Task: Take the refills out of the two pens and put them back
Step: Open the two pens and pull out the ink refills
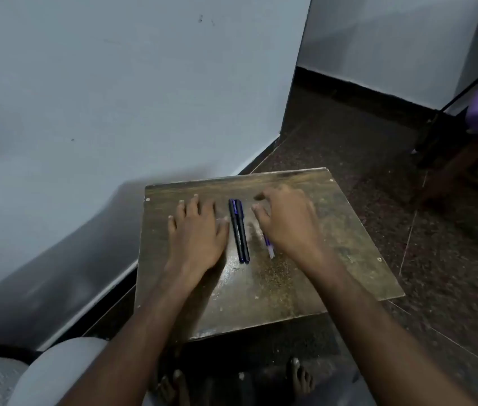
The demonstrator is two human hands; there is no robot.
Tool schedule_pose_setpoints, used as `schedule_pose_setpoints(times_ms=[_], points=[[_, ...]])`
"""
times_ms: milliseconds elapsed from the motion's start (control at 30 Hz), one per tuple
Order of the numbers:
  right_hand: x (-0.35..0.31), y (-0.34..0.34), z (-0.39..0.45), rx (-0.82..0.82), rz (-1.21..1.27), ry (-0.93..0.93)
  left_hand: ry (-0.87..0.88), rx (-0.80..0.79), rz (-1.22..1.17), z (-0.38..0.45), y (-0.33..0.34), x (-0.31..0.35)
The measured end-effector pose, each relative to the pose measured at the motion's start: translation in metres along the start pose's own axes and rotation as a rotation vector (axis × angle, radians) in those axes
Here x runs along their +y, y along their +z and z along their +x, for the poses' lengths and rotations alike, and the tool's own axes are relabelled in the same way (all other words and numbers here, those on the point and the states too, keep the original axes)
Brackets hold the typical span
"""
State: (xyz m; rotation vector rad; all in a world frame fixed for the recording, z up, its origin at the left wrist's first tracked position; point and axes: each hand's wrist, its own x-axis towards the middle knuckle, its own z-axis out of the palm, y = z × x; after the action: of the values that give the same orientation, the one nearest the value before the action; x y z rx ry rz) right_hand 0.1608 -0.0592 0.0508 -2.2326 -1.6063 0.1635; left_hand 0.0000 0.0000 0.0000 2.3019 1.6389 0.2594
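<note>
Fingers [261, 213] of right hand [287, 224] blurred, partly hiding refill [270, 250].

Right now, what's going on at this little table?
A person sits at a small worn wooden table. Two dark blue-and-black pens lie side by side in the middle. The left hand rests flat just left of them. The right hand, fingers loosely curled, hovers over a thin pale purple-tipped piece, apparently a refill, though blur hides whether it grips it.
</note>
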Motion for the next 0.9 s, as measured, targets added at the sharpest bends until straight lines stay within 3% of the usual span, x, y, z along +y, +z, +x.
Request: schedule_pose_setpoints(times_ms=[100,200,433,700,900], points=[[0.003,0.007,0.014,-0.133,0.19,0.045,0.014,0.053,-0.032,0.013,0.002,0.012],[-0.003,0.014,0.013,-0.175,0.203,0.058,-0.001,0.11,0.049,0.014,0.006,0.024],[0.012,0.018,-0.004,-0.174,0.14,0.008,0.043,0.07,0.035,0.018,0.001,0.018],[0.013,0.026,-0.008,-0.2,0.109,-0.061,0.066,0.062,-0.164,0.027,-0.001,0.01],[0.017,0.034,-0.007,-0.186,0.083,0.003,0.05,0.022,-0.227,0.03,-0.001,0.005]])
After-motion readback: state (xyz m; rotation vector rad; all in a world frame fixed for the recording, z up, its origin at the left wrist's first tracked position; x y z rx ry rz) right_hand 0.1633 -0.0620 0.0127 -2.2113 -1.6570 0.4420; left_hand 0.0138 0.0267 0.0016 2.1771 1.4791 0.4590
